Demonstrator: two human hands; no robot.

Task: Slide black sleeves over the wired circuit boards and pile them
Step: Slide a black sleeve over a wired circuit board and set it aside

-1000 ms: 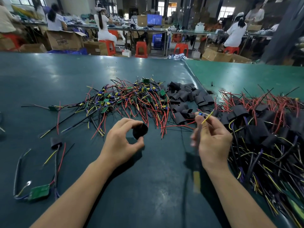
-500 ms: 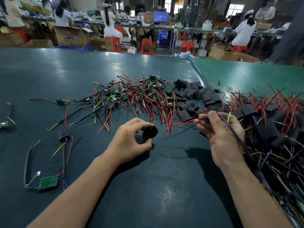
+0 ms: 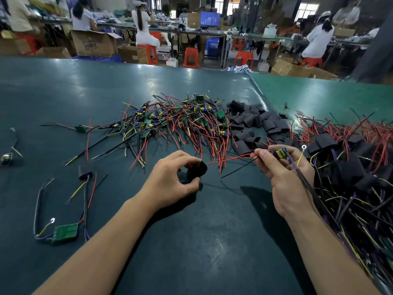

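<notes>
My right hand [image 3: 285, 167] has just raised a small yellow-capacitor wired board [image 3: 280, 153], fingers pinching it, at three o'clock from the squeezed-open black rubbery sleeve [image 3: 196, 170] my left hand [image 3: 170, 179] clamps, ready for threading.

Two hands: the left hand [image 3: 170, 179] holds one sleeve [image 3: 196, 170], the right hand [image 3: 285, 173] one board [image 3: 281, 153]. Left of the sleeve lie two separate wired boards [image 3: 64, 233], one sleeved unit [image 3: 85, 172]. Beyond it: three heaps, pieces too tangled to count. Four red stools [image 3: 191, 58].
</notes>
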